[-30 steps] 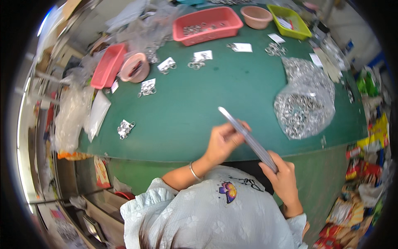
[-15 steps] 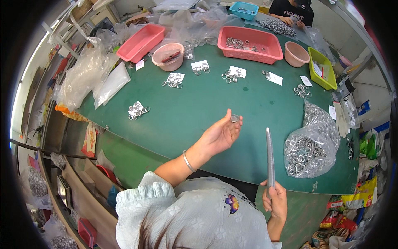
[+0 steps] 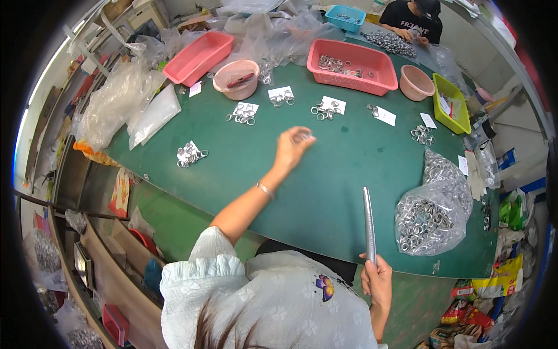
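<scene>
My left hand (image 3: 292,149) reaches out over the middle of the green table, slightly smeared by motion. Its fingers close on a silver ring (image 3: 302,136). My right hand (image 3: 378,277), at the table's near edge, grips a tapered metal ring mandrel (image 3: 368,224) pointing upward. Small groups of silver rings lie by white paper slips: one pile (image 3: 328,110) beyond my left hand, others (image 3: 243,114) (image 3: 282,98) further left, one (image 3: 190,155) at the far left. More rings (image 3: 422,135) lie on the right. A clear plastic bag (image 3: 427,224) full of rings sits right of the mandrel.
Along the back stand a pink tray (image 3: 381,53) with rings, another pink tray (image 3: 200,57), two pink bowls (image 3: 235,93) (image 3: 416,83), a green basket (image 3: 463,122) and a blue basket (image 3: 345,18). Plastic bags (image 3: 116,110) cover the left end. Another person (image 3: 411,23) works at the back right.
My left hand has moved away from me and a little left, carrying the ring towards the piles. My right hand with the mandrel has shifted slightly left.
</scene>
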`<action>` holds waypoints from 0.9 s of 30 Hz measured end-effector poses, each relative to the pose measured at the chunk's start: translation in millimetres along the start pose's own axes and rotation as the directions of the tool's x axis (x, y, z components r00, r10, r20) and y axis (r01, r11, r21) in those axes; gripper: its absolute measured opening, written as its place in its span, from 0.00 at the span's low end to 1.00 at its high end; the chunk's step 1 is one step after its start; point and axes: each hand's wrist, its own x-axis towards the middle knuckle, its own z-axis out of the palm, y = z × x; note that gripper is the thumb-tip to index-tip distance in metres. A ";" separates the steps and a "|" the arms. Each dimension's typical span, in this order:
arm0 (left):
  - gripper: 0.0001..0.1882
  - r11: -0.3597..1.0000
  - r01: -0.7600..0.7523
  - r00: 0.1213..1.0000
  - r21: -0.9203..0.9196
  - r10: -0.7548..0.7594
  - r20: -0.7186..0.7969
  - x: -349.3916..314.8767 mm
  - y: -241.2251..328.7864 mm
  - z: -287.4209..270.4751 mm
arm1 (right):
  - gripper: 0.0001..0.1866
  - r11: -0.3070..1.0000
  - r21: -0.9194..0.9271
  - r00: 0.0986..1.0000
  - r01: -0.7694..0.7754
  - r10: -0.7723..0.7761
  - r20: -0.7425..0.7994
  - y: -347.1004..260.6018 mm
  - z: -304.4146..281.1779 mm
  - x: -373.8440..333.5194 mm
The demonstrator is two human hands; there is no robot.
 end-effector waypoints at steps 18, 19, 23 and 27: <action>0.13 0.500 -0.852 0.311 -0.159 0.725 0.615 -65.7 56.0 200.3 | 0.13 0.959 0.112 0.769 0.260 -0.135 -0.625 28.4 -53.0 -40.5; 0.15 0.427 -0.887 0.225 -0.177 0.733 0.643 -79.2 66.4 224.6 | 0.13 0.952 0.127 0.754 0.278 -0.135 -0.643 30.5 -56.9 -41.0; 0.10 0.230 -0.961 0.263 0.154 0.590 0.763 -92.7 69.1 296.4 | 0.13 0.923 0.179 0.709 0.340 -0.126 -0.693 29.6 -61.4 -47.5; 0.04 0.306 -0.923 0.355 0.232 0.449 0.820 -87.4 67.1 309.9 | 0.12 0.909 0.217 0.692 0.355 -0.099 -0.716 35.1 -63.2 -53.2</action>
